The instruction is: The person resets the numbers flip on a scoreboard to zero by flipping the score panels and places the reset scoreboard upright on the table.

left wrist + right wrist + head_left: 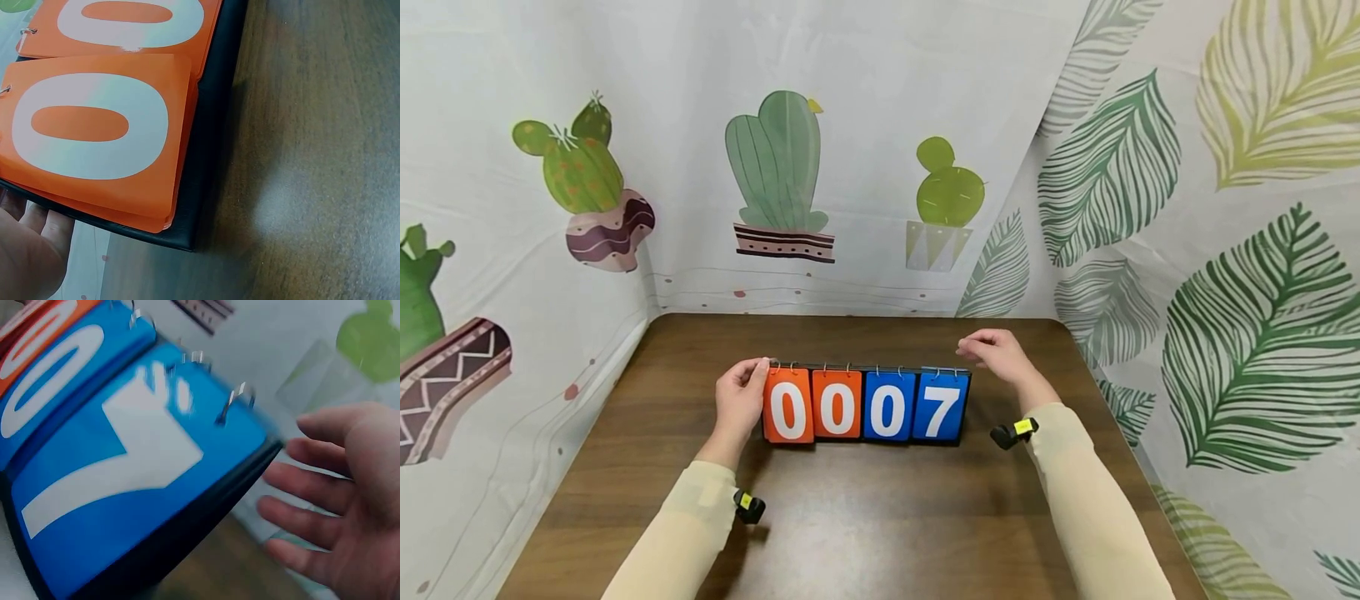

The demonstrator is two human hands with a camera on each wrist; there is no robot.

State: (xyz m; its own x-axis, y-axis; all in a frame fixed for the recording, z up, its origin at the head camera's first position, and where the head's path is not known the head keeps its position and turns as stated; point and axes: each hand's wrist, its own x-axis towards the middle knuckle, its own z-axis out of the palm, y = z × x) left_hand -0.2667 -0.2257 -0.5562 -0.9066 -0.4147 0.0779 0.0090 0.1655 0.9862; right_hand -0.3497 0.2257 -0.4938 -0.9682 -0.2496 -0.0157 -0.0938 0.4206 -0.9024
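A tabletop flip scoreboard (862, 404) with a black backing stands on the brown table, reading 0007. Two orange cards (788, 406) are on its left and two blue ones on its right, hung on metal rings; the blue 7 card (134, 450) is the rightmost. My left hand (741, 400) grips the board's upper left edge, thumb at the front and fingers (56, 234) behind the backing. Beyond the top right corner my right hand (998, 357) is raised, its fingers loosely bent and apart from the board, holding nothing.
The wooden table (850, 517) extends in front of the board and to both sides. A white cloth (865, 83) printed with cacti hangs behind it, and a leaf-printed cloth (1225, 250) is on the right. Both sleeves carry small black wrist cameras.
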